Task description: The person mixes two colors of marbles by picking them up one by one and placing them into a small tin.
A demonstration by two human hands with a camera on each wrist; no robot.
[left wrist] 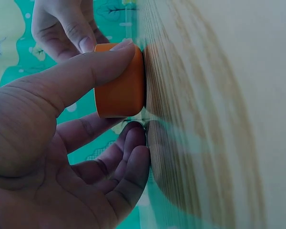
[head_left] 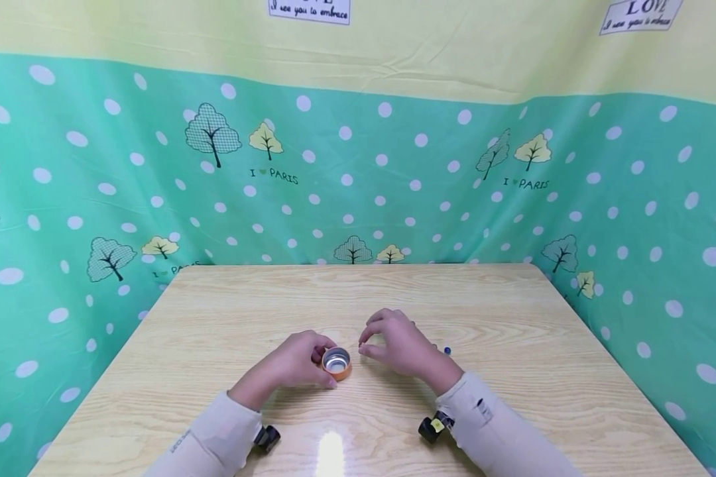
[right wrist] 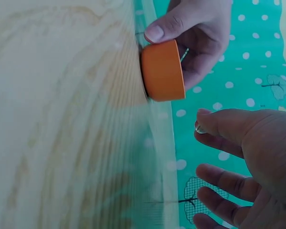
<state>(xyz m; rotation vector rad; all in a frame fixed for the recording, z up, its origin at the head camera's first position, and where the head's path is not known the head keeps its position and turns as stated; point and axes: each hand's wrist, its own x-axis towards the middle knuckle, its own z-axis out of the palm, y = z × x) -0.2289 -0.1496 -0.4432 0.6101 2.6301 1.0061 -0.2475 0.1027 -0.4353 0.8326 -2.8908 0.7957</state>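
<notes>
A small round orange tin [head_left: 337,364], silvery inside, stands upright on the table with its open top facing up. My left hand [head_left: 301,361] grips it between thumb and forefinger from the left side; in the left wrist view the thumb lies along its orange wall [left wrist: 119,90]. Just right of the tin, above the tabletop, my right hand [head_left: 398,344] pinches a small clear glass bead [right wrist: 199,128] between thumb and forefinger. Its other fingers are loosely bent apart. The bead is mostly covered by the fingertips.
A small blue bead [head_left: 447,350] lies on the wooden table [head_left: 262,298] beside the right wrist, with other tiny things partly hidden behind that hand. Green patterned cloth [head_left: 346,179] hangs around the table's back and sides.
</notes>
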